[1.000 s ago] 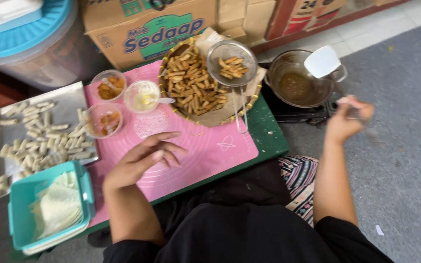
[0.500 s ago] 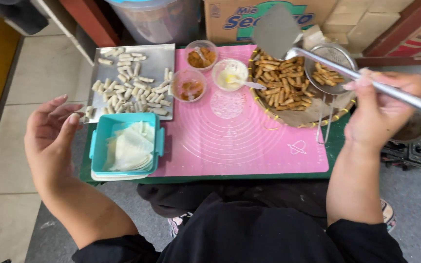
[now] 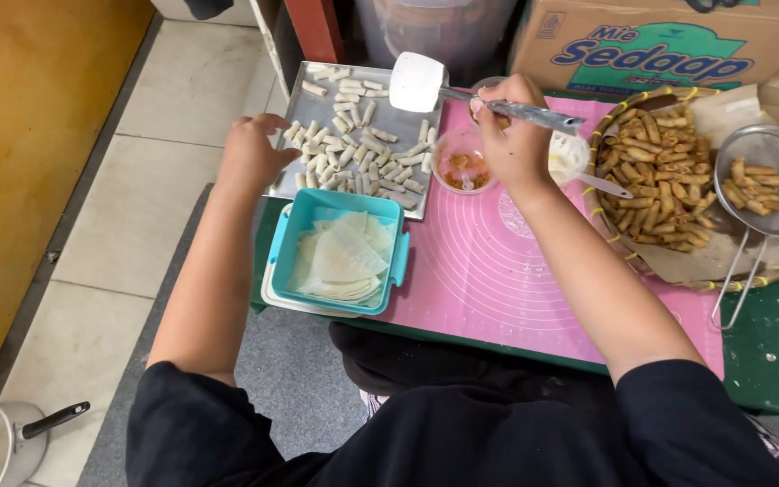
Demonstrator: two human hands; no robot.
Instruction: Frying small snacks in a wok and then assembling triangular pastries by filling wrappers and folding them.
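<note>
Shiny metal tray (image 3: 317,108), glossy teal plastic tub (image 3: 292,236), matt pink mat (image 3: 498,280)

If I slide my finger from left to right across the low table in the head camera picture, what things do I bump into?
Metal tray of pale uncooked rolls → teal box of folded wrappers → small bowl of orange filling → basket of fried rolls → wire strainer with a few fried rolls.

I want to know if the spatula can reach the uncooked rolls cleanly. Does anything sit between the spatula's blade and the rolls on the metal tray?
Nothing visible does. The right hand holds the spatula, its blade directly over the tray of uncooked rolls. The left hand rests at the tray's left edge, clear of the blade.
</note>
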